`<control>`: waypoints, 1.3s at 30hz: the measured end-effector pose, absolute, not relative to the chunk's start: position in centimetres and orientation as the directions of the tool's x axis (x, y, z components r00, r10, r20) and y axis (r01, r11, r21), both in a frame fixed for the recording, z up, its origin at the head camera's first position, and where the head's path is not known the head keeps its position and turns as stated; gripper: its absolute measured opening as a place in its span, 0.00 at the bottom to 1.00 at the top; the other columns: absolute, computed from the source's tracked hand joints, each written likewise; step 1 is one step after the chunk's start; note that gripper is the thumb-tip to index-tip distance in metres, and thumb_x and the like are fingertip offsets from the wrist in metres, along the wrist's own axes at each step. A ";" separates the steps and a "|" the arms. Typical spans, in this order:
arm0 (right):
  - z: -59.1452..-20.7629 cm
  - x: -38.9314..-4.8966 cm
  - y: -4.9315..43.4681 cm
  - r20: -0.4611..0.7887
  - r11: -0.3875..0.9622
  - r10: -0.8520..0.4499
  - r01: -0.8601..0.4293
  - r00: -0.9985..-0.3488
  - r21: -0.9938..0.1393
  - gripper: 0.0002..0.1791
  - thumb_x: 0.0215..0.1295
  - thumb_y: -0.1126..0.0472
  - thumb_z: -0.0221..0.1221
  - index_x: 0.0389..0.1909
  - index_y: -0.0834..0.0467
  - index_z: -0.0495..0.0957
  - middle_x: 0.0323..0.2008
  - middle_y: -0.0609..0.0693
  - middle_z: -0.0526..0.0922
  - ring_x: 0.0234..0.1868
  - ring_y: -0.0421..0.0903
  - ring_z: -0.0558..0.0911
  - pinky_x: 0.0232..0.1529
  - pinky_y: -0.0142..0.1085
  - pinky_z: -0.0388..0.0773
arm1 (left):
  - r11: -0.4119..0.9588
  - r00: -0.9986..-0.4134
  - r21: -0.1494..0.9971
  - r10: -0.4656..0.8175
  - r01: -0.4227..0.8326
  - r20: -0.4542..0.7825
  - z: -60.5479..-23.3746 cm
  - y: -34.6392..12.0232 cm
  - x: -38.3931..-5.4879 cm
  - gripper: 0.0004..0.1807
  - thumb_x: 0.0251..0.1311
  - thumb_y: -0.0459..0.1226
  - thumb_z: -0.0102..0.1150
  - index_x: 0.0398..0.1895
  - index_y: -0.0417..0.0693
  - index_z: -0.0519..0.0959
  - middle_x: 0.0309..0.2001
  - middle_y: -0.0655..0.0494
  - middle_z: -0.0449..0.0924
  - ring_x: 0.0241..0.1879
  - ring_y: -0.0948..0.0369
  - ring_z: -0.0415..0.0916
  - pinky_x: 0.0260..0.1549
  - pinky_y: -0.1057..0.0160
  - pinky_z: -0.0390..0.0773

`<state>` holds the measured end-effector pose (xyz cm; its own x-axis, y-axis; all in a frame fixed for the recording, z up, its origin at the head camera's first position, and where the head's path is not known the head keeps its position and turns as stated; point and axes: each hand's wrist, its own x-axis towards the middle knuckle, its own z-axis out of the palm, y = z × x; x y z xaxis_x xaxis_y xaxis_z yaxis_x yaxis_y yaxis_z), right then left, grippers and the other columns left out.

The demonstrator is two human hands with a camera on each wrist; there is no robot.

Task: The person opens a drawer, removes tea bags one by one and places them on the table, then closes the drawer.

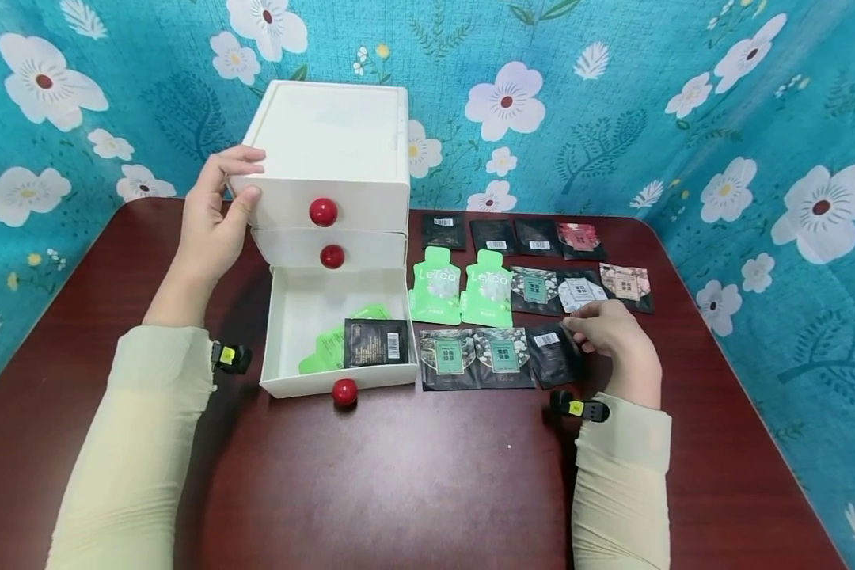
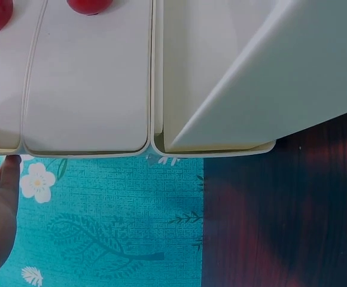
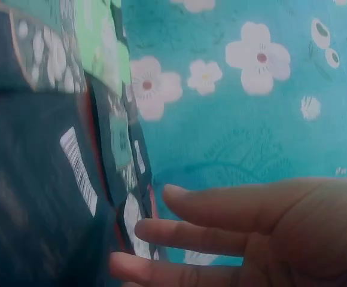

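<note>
A white drawer cabinet [image 1: 331, 131] with red knobs stands at the back; its bottom drawer [image 1: 292, 317] is pulled out. In that drawer lie a green pouch [image 1: 321, 352] and a black sachet [image 1: 374, 342] with a barcode. My left hand [image 1: 221, 202] holds the cabinet's upper left corner, thumb at the front edge and fingers over the top edge. On the right, my right hand [image 1: 613, 336] is at the upper corner of another barcoded black sachet [image 1: 552, 352]. Its thumb and fingers are extended and spaced apart in the right wrist view.
Rows of tea sachets cover the table [image 1: 427, 491] right of the drawer, among them two green LeTea pouches [image 1: 436, 286], a red sachet [image 1: 579, 237] and a pink one [image 1: 625, 283]. A blue flowered cloth [image 1: 598, 95] hangs behind and at the sides.
</note>
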<state>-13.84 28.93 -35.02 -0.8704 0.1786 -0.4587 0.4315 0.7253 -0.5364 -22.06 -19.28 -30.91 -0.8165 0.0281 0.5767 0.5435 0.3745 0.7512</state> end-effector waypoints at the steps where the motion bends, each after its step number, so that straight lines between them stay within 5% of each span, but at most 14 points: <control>1: -34.8 -13.8 28.5 -0.441 0.744 0.191 0.423 -0.877 -0.518 0.25 0.75 0.54 0.52 0.61 0.71 0.71 0.44 0.63 0.78 0.41 0.52 0.78 0.41 0.42 0.78 | 0.372 -0.815 0.749 0.032 0.548 0.579 -30.9 -19.3 -22.1 0.13 0.71 0.35 0.54 0.55 0.41 0.75 0.65 0.56 0.74 0.70 0.61 0.64 0.64 0.61 0.74; 7: -33.0 -13.6 25.9 -0.326 0.811 0.194 0.338 -0.925 -0.477 0.28 0.74 0.51 0.50 0.64 0.67 0.70 0.58 0.71 0.72 0.51 0.62 0.73 0.49 0.54 0.77 | 0.363 -0.798 0.733 0.053 0.575 0.600 -30.9 -19.4 -22.2 0.13 0.71 0.33 0.53 0.54 0.35 0.73 0.65 0.53 0.74 0.70 0.60 0.64 0.68 0.58 0.71; 11: -31.6 -13.7 23.0 -0.234 0.818 0.095 0.210 -0.968 -0.536 0.25 0.75 0.52 0.50 0.63 0.64 0.72 0.56 0.68 0.76 0.46 0.59 0.76 0.39 0.48 0.76 | 0.362 -0.781 0.715 0.063 0.599 0.622 -30.9 -19.5 -22.4 0.13 0.71 0.31 0.51 0.53 0.31 0.72 0.64 0.50 0.74 0.70 0.60 0.65 0.68 0.59 0.71; 16: -30.9 -14.6 18.2 -0.121 0.786 -0.127 -0.025 -0.984 -0.618 0.19 0.75 0.56 0.53 0.59 0.62 0.77 0.53 0.63 0.81 0.46 0.57 0.81 0.41 0.46 0.78 | 0.374 -0.786 0.715 0.065 0.590 0.615 -30.8 -19.5 -22.4 0.13 0.71 0.32 0.51 0.53 0.31 0.72 0.65 0.50 0.74 0.70 0.61 0.64 0.67 0.59 0.72; 29: -29.9 -18.4 9.0 -0.178 0.680 -0.565 -0.332 -0.806 -0.654 0.15 0.73 0.60 0.55 0.53 0.63 0.82 0.47 0.59 0.86 0.44 0.49 0.82 0.45 0.41 0.80 | 0.376 -0.807 0.734 0.068 0.565 0.586 -30.7 -19.4 -22.0 0.13 0.71 0.33 0.52 0.53 0.35 0.74 0.65 0.51 0.73 0.72 0.60 0.63 0.67 0.54 0.71; 34: -29.6 -19.6 6.6 -0.273 0.689 -0.645 -0.388 -0.714 -0.611 0.14 0.74 0.61 0.53 0.47 0.65 0.84 0.40 0.59 0.85 0.35 0.46 0.79 0.38 0.36 0.77 | 0.380 -0.811 0.738 0.062 0.558 0.582 -30.6 -19.5 -22.0 0.13 0.71 0.33 0.53 0.54 0.35 0.74 0.65 0.51 0.73 0.71 0.60 0.63 0.66 0.54 0.73; 39: -29.6 -20.4 4.6 -0.395 0.739 -0.639 -0.386 -0.660 -0.552 0.16 0.76 0.60 0.50 0.49 0.66 0.82 0.43 0.60 0.85 0.39 0.50 0.82 0.43 0.37 0.79 | 0.388 -0.827 0.752 0.054 0.533 0.559 -30.6 -19.6 -21.9 0.14 0.71 0.34 0.53 0.55 0.36 0.73 0.66 0.52 0.72 0.71 0.61 0.62 0.65 0.53 0.74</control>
<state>-20.41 4.60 -29.63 -0.6598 -0.6395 -0.3947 -0.3858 0.7390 -0.5524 -21.92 -19.61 -30.56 -0.8272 0.0538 0.5594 0.5335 0.3881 0.7515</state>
